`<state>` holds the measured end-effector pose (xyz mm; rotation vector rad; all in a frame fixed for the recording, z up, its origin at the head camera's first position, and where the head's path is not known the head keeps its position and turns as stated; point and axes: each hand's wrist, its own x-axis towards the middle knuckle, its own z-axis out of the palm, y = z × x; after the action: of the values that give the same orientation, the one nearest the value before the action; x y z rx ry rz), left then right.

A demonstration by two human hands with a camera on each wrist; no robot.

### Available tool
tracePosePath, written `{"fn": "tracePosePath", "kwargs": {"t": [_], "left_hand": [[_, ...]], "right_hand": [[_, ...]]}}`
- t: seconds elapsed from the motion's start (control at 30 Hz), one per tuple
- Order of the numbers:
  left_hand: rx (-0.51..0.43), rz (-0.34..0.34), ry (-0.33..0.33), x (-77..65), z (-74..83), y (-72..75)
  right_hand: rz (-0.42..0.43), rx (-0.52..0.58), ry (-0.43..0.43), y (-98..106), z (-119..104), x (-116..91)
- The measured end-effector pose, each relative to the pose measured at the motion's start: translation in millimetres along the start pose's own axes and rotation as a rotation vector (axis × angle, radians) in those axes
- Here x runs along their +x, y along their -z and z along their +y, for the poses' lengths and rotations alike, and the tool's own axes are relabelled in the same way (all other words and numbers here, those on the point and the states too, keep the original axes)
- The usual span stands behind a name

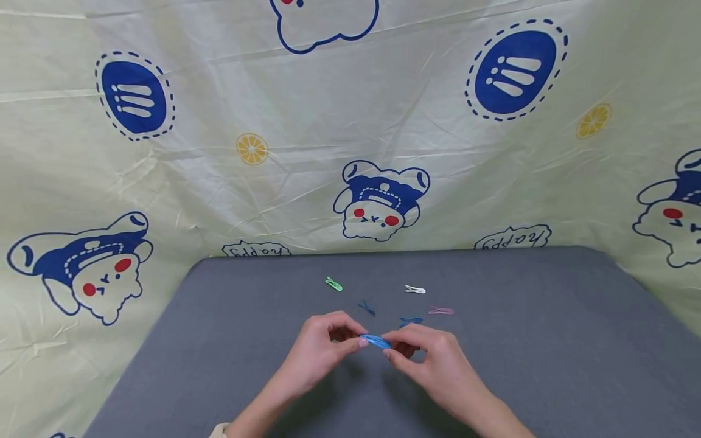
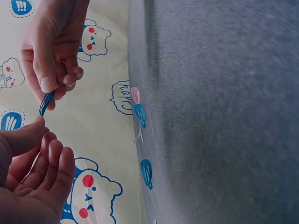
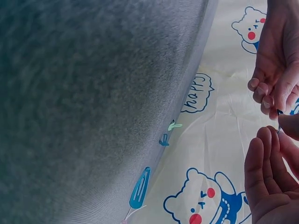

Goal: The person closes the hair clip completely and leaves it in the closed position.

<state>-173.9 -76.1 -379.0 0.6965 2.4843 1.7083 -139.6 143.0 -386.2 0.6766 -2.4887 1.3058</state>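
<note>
Both hands meet over the front middle of the table around a blue snap hair clip (image 1: 376,341). Thumb and fingertips of my left hand (image 1: 323,344) pinch its left end. At the other end, my right hand (image 1: 435,353) pinches it the same way. In the left wrist view the hair clip (image 2: 45,103) runs as a slim strip between the two thumbs, its ends covered by fingers. Just beyond the right hand lies another blue hair clip (image 1: 411,321), and a dark blue hair clip (image 1: 367,308) rests behind the held one.
Farther back on the grey tabletop (image 1: 235,340) lie a green hair clip (image 1: 333,284), a white hair clip (image 1: 415,289) and a pink hair clip (image 1: 440,310). A pale cloth (image 1: 306,109) printed with cartoon bears hangs behind the table's far edge.
</note>
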Motion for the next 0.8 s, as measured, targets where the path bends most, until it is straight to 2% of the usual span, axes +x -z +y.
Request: {"fn": "tracePosePath", "kwargs": {"t": [0.23,0.57,0.67,0.8], "left_hand": [[0.08,-0.014,-0.053,-1.8,-4.2,3.7],[0.134,-0.053,-0.084,-3.3,-12.0,11.8],[0.142,-0.059,-0.098,-2.8,-15.0,14.5],[0.154,-0.065,-0.093,-2.3,-18.9,17.4]], "right_hand": [[-0.074,0.011,-0.012,0,2,4],[-0.212,-0.017,0.074,1,8,18],[-0.247,-0.017,0.052,-1,11,23],[-0.302,0.01,-0.03,-5,16,28]]}}
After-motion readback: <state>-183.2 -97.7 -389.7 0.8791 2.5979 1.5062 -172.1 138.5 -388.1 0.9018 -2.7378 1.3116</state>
